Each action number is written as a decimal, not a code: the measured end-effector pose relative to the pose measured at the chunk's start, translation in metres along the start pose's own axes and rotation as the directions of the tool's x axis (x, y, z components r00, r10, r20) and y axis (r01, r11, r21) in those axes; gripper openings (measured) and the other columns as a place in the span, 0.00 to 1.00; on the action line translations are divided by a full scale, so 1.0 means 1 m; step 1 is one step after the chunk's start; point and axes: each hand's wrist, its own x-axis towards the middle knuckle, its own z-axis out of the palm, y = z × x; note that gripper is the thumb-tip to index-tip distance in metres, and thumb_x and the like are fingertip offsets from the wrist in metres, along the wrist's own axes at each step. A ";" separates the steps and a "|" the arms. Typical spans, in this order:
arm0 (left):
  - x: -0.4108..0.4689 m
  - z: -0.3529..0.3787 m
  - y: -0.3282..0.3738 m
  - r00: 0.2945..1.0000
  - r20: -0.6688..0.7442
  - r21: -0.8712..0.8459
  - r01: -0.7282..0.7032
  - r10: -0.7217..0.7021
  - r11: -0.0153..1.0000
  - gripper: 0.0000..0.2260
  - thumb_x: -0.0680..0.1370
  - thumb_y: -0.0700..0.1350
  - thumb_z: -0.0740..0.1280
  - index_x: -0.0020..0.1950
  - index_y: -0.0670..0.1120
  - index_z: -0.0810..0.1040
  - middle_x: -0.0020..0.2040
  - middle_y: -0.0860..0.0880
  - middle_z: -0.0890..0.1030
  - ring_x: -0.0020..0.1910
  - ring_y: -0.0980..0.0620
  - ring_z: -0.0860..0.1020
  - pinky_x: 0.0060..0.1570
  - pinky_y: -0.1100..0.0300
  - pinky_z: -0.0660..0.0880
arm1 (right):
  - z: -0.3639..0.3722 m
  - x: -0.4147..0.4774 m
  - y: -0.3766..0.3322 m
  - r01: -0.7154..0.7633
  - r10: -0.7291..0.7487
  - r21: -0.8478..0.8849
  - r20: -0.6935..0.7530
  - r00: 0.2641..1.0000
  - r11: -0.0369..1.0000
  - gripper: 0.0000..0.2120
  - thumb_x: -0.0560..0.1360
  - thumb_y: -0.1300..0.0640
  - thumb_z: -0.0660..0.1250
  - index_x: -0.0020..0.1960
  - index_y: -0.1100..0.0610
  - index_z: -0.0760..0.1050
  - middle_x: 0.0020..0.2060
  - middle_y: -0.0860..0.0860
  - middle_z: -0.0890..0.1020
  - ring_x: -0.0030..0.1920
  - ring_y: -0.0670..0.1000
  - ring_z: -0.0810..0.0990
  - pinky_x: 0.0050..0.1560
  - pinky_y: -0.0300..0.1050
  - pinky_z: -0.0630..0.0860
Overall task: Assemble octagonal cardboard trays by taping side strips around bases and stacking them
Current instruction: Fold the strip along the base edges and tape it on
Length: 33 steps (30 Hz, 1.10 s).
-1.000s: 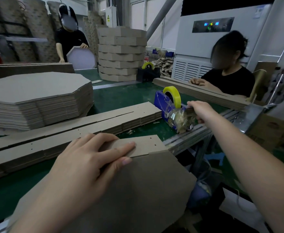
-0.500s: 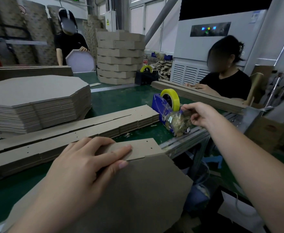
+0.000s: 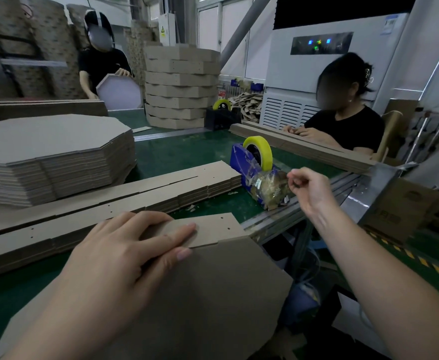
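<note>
Pressing my left hand (image 3: 125,253) flat, fingers straight, on side strip (image 3: 213,228) over base (image 3: 213,294), lower centre. My right hand (image 3: 308,188) pinches tape (image 3: 265,152) at dispenser (image 3: 239,162), centre right (film clear, hardly visible). I reckon cardboard light, stiff; hold near the joint.

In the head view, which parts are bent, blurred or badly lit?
Head view: the wide-angle lens leans the white pillar; the right hand is slightly smeared, and the clear tape it seems to pinch barely shows; the left hand is sharp; the lower right corner is dark.
</note>
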 end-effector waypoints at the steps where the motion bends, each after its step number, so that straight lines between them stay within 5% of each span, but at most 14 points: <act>1: 0.000 0.000 0.000 1.000 0.002 -0.001 -0.001 0.001 1.000 0.18 0.77 0.60 0.55 0.59 0.61 0.80 0.53 0.57 0.80 0.49 0.48 0.79 0.40 0.51 0.77 | -0.001 -0.002 0.003 0.026 -0.026 0.008 -0.004 1.000 1.000 0.24 0.72 0.72 0.61 0.21 0.56 0.75 0.23 0.49 0.74 0.29 0.45 0.73 0.42 0.40 0.73; 6: 0.002 0.000 0.002 1.000 0.001 0.012 -0.005 0.005 1.000 0.18 0.77 0.60 0.55 0.59 0.61 0.80 0.53 0.56 0.80 0.49 0.48 0.79 0.41 0.52 0.77 | -0.008 -0.011 0.012 0.103 -0.118 -0.232 -0.052 0.992 0.967 0.19 0.72 0.71 0.64 0.25 0.58 0.76 0.35 0.54 0.73 0.37 0.48 0.74 0.46 0.43 0.73; 9: 0.001 -0.001 0.004 1.000 0.003 0.012 -0.011 0.011 1.000 0.18 0.77 0.59 0.56 0.59 0.60 0.81 0.53 0.57 0.80 0.49 0.48 0.79 0.41 0.51 0.77 | -0.016 -0.014 0.011 0.100 -0.235 -0.761 -0.070 0.970 0.641 0.09 0.72 0.61 0.72 0.33 0.61 0.79 0.46 0.54 0.73 0.44 0.48 0.71 0.50 0.44 0.65; 12: 0.002 -0.002 0.004 1.000 0.020 -0.005 -0.014 0.014 1.000 0.18 0.77 0.59 0.56 0.60 0.60 0.80 0.55 0.56 0.80 0.50 0.48 0.79 0.43 0.49 0.77 | -0.023 -0.026 0.007 0.049 -0.272 -0.875 -0.096 0.958 0.481 0.08 0.73 0.58 0.72 0.40 0.63 0.81 0.50 0.54 0.72 0.50 0.52 0.72 0.50 0.40 0.62; 16: 0.001 -0.004 0.004 0.998 0.054 -0.037 -0.010 0.012 0.999 0.18 0.77 0.60 0.55 0.61 0.62 0.79 0.57 0.58 0.79 0.53 0.49 0.78 0.47 0.48 0.76 | -0.002 -0.069 -0.006 0.237 -0.317 -0.811 0.068 0.946 0.535 0.03 0.73 0.54 0.73 0.41 0.52 0.81 0.45 0.51 0.73 0.46 0.50 0.72 0.47 0.40 0.65; 24: 0.002 -0.003 0.006 1.000 0.004 -0.112 -0.010 0.010 0.994 0.16 0.76 0.58 0.57 0.51 0.56 0.82 0.55 0.60 0.80 0.53 0.52 0.78 0.47 0.47 0.76 | 0.079 -0.202 -0.040 0.469 -0.296 -0.371 0.436 0.850 0.802 0.10 0.68 0.47 0.75 0.43 0.53 0.85 0.33 0.49 0.81 0.34 0.45 0.77 0.34 0.37 0.72; 27: 0.001 -0.004 0.005 1.000 0.008 -0.131 -0.008 0.009 0.991 0.15 0.76 0.58 0.58 0.51 0.56 0.82 0.55 0.58 0.80 0.54 0.51 0.78 0.48 0.46 0.75 | 0.092 -0.237 -0.022 0.274 -0.172 -0.186 0.432 0.885 0.944 0.06 0.69 0.56 0.72 0.38 0.58 0.85 0.21 0.43 0.76 0.22 0.38 0.70 0.25 0.25 0.62; 33: -0.002 -0.005 -0.001 0.999 0.035 -0.162 -0.034 0.040 0.986 0.14 0.76 0.56 0.58 0.55 0.57 0.80 0.58 0.59 0.79 0.56 0.52 0.77 0.50 0.46 0.74 | 0.105 -0.257 0.009 0.019 -0.003 -0.071 0.211 0.977 0.997 0.07 0.63 0.51 0.71 0.32 0.54 0.85 0.18 0.44 0.73 0.19 0.39 0.70 0.23 0.25 0.63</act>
